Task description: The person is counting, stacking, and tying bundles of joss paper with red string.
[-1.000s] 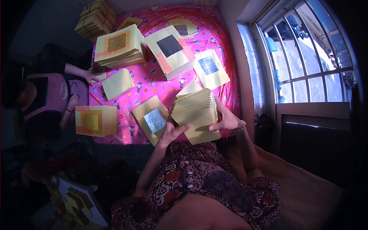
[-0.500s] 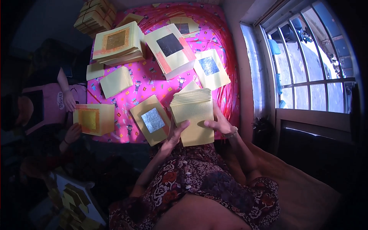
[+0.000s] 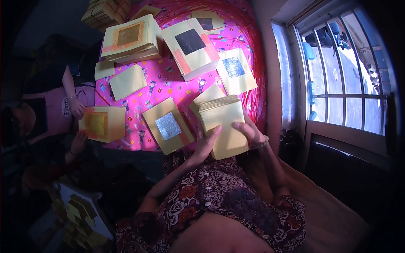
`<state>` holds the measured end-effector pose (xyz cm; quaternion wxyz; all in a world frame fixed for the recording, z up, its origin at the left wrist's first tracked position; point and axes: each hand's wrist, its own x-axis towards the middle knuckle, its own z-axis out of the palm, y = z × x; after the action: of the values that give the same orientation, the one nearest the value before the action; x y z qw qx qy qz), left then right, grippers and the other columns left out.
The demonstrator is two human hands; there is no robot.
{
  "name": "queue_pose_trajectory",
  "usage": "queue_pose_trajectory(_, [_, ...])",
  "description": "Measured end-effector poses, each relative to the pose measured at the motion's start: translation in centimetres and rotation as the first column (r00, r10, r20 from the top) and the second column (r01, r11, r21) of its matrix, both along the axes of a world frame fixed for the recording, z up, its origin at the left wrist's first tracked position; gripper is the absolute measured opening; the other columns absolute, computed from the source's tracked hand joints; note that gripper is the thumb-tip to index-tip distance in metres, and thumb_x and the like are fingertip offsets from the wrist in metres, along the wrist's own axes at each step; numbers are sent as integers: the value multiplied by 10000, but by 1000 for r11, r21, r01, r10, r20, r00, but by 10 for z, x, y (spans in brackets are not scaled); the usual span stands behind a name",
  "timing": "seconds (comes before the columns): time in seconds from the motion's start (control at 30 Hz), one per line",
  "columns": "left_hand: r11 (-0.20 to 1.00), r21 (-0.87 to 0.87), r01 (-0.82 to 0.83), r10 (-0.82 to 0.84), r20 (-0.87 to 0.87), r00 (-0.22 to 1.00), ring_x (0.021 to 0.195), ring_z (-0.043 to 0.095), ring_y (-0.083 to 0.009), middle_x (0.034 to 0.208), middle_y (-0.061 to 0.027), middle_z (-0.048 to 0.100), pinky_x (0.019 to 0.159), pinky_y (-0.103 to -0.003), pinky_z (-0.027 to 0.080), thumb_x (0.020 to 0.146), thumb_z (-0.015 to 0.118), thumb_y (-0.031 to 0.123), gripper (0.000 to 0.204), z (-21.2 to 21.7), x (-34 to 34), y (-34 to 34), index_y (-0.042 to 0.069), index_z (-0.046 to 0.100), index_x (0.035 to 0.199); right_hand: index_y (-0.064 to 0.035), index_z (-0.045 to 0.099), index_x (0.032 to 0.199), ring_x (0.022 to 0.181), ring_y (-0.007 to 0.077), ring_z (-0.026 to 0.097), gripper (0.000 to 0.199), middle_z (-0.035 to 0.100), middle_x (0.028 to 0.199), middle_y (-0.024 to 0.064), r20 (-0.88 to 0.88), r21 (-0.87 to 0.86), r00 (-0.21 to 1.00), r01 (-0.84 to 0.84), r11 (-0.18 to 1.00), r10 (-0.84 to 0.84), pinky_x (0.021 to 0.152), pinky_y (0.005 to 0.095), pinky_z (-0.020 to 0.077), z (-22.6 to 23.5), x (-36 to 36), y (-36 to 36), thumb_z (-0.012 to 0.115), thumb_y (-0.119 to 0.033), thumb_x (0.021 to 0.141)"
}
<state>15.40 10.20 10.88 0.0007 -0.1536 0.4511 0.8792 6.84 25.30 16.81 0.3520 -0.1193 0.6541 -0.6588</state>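
Note:
A thick stack of plain yellow paper sheets (image 3: 228, 137) is held between my two hands over the table's near edge. My left hand (image 3: 206, 145) grips its left side, thumb on the top sheet. From the right, my right hand (image 3: 253, 134) clasps the opposite edge, its thumb also on top; the other fingers are mostly hidden. Behind the stack a plain yellow sheet (image 3: 214, 92) lies on the table. Left of my hands is a yellow sheet with a silver square (image 3: 168, 126). Another silver-square sheet (image 3: 237, 72) lies beyond the stack, to the right.
The pink patterned tablecloth (image 3: 162, 90) carries a gold-square stack (image 3: 128, 39), a dark-square stack (image 3: 192, 44) and smaller plain stacks (image 3: 129, 82). Red strands (image 3: 258, 55) line its right edge. A co-worker's hands (image 3: 77, 107) touch a gold-square stack (image 3: 102, 123). Tied bundles (image 3: 105, 14) stand far left.
My hands and the held stack have shifted slightly right, and the stack is now tilted, its edges more even. The view has moved a little. The co-worker's near hand has changed position.

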Motion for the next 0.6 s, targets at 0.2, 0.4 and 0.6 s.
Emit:
queue_pose_trajectory(0.2, [992,114,-44,43,16,999,1141,447,-198,1222,-116,476,963,-353,364,914,529,359,538,-29,-5,2,15,377,1298,21,378,1326,1044,186,564,569,567,1162,119,270,70,962,28,997,-46,894,313,449,-12,-38,8,575,-203,842])
queue_pose_trajectory(0.4, [973,-60,-223,231,246,941,830,538,-133,943,-50,559,720,-294,460,887,607,206,317,-88,-17,-9,20,471,1104,24,453,1260,959,183,613,543,610,1089,107,257,160,966,-7,987,-35,848,315,483,-40,-84,4,615,-283,842])
queue_pose_trajectory(0.6, [876,-432,-214,349,262,900,732,537,-149,846,-55,548,677,-305,458,836,655,170,371,-132,-31,2,29,450,1111,41,511,1208,970,188,600,552,622,1065,114,222,275,974,-94,957,32,858,311,467,-74,-103,-6,612,-347,829])
